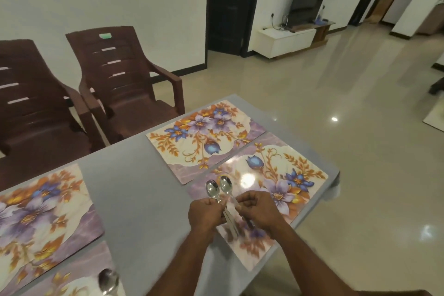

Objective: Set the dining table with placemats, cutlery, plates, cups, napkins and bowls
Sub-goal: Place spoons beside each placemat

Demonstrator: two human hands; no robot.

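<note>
While both hands meet over the near right floral placemat point(271, 190), we note the key relation: two shiny steel spoons point(217, 188) lie with their long axes running from the hands away toward the far side, bowls pointing far and slightly left, handles passing back into the grips. Our left hand point(206, 212) curls round a bundle of cutlery handles, which stick out below the fist; how many pieces are in it we cannot tell. Our right hand point(258, 209) pinches the handle of the right-hand spoon, just beside the left hand, fingers nearly touching it. We judge the right hand is separating one spoon from the bundle, and it is the nearer hand for laying it on this mat, which lies directly beneath.

Around:
- a second flower-printed placemat point(204, 138) just beyond, edge to edge with the near one, bare.
- a third floral placemat point(40, 216) well to the left, bare as far as we see.
- a fourth mat point(79, 279) at the near left corner, with another steel spoon point(108, 280) already on it.
- grey tabletop point(134, 187) between the mat pairs.
- two brown plastic armchairs point(125, 79) on the far left side, apart from the table.

Nothing stands between the hands and the mat. No plates, cups, napkins or bowls are in view; the setting looks early.
</note>
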